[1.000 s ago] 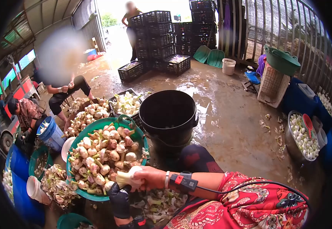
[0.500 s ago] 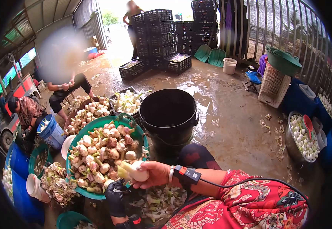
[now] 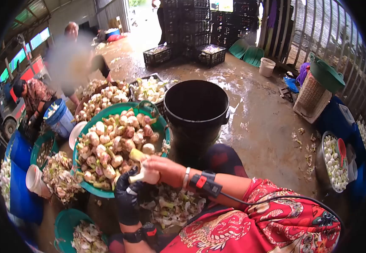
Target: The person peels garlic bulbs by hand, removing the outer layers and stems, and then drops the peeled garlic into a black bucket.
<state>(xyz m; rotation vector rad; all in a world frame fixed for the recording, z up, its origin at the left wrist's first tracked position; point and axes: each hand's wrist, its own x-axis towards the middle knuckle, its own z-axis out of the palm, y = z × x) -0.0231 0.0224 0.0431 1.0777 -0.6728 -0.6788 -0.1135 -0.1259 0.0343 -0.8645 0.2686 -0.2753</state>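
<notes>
My right hand (image 3: 166, 168), bare with a bracelet at the wrist, is closed around a peeled white garlic bulb (image 3: 150, 177). The bulb's pale neck points left toward my left hand (image 3: 127, 198). A thick yellow-green stalk (image 3: 137, 154) shows just above my right fingers. My left hand wears a black glove; its fingers are curled beside the bulb's neck, and I cannot tell what is in them. Right behind both hands stands a green basket (image 3: 165, 130) heaped with unpeeled garlic bulbs (image 3: 111, 147). Trimmed skins (image 3: 176, 208) lie on the floor below my hands.
A black bucket (image 3: 196, 121) stands just beyond my knee. Husks fill a green tub (image 3: 63, 223) at lower left. On the right sits a metal bowl of white garlic (image 3: 334, 162). Two people sit at left; stacked black crates (image 3: 187, 29) stand at the back.
My view has shifted, so the surroundings sit farther right and higher. The garlic bulb has turned in my right hand, and my left fingers have come up to its neck.
</notes>
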